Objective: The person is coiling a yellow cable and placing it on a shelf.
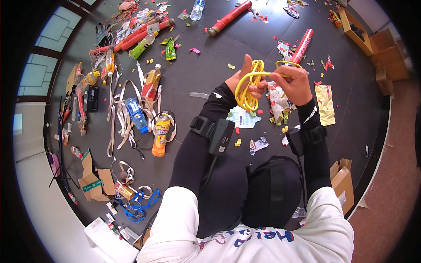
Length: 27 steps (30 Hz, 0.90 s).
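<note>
A yellow cable (247,97), wound into a loose bundle of loops, hangs from my left hand (245,81). The thumb of that hand points up, and its other fingers curl round the loops. My right hand (293,83) is closed on a stretch of the same cable, just to the right of the bundle. One strand runs across between the two hands, and a small loop rises above the right fingers. Below the hands, a pale printed sheet of paper (244,118) and a whitish crumpled wrapper (276,100) lie on the dark floor.
Drink bottles (161,133) and tangled beige straps (127,118) lie to the left. Red tubes (230,18) and confetti scatter farther off. A torn cardboard box (94,179) and a blue strap (136,210) are at lower left; a carton (342,184) stands at right.
</note>
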Each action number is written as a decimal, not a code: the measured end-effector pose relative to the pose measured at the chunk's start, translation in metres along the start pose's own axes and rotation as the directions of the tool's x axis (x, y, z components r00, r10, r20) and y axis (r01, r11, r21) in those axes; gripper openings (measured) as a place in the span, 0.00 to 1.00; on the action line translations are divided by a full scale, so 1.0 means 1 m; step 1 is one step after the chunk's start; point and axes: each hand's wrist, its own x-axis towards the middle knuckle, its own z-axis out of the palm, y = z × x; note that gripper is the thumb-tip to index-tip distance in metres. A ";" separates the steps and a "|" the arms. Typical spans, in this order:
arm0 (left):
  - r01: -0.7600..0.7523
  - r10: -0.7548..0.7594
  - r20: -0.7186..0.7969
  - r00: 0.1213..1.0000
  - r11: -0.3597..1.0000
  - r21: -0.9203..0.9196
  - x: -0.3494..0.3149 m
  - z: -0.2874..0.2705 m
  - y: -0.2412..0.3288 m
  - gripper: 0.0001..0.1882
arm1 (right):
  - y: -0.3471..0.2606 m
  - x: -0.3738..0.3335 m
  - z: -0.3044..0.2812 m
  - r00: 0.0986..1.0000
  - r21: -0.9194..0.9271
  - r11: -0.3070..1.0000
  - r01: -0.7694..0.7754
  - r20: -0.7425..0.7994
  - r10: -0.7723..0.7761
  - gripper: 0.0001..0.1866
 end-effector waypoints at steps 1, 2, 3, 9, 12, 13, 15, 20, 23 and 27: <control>0.000 0.000 0.000 1.000 1.000 0.002 0.000 -0.003 0.000 0.39 | 0.002 0.001 0.002 0.998 -0.016 1.000 0.004 -0.070 -0.005 0.10; 0.017 -0.014 0.109 0.994 0.999 -0.030 0.000 -0.005 0.001 0.39 | 0.003 0.001 0.003 0.994 -0.018 1.000 -0.008 -0.106 0.006 0.10; 0.037 -0.023 0.217 0.976 0.997 -0.061 0.000 -0.007 0.002 0.40 | 0.003 0.001 0.004 0.994 -0.019 1.000 -0.007 -0.107 0.005 0.10; -0.014 0.062 0.304 0.951 0.987 -0.157 -0.006 -0.005 0.001 0.42 | 0.003 0.002 0.011 0.960 -0.039 0.983 -0.179 -0.225 0.166 0.14; -0.028 0.055 0.279 0.959 0.995 -0.100 -0.007 0.002 0.000 0.28 | 0.012 -0.001 0.011 0.922 0.000 0.975 -0.223 -0.324 0.211 0.15; -0.039 0.057 0.264 0.963 0.997 -0.071 -0.006 0.002 -0.001 0.21 | 0.013 -0.001 0.010 0.903 0.017 0.961 -0.275 -0.338 0.264 0.16; -0.051 0.060 0.250 0.966 0.998 -0.043 -0.004 0.000 -0.001 0.14 | 0.013 -0.002 0.010 0.882 0.035 0.945 -0.325 -0.350 0.316 0.17; -0.152 0.149 0.150 0.977 0.988 0.007 0.004 0.000 -0.001 0.07 | 0.027 -0.005 0.014 0.890 0.297 0.898 -0.324 -0.226 0.396 0.17; -0.289 0.287 0.123 0.950 0.957 -0.008 0.006 0.003 0.001 0.08 | 0.031 -0.011 0.017 0.904 0.620 0.714 -0.325 -0.018 0.427 0.16; -0.453 0.485 0.151 0.862 0.868 -0.201 0.009 -0.002 0.008 0.10 | 0.045 -0.021 0.028 0.903 0.778 0.579 -0.244 -0.035 0.428 0.19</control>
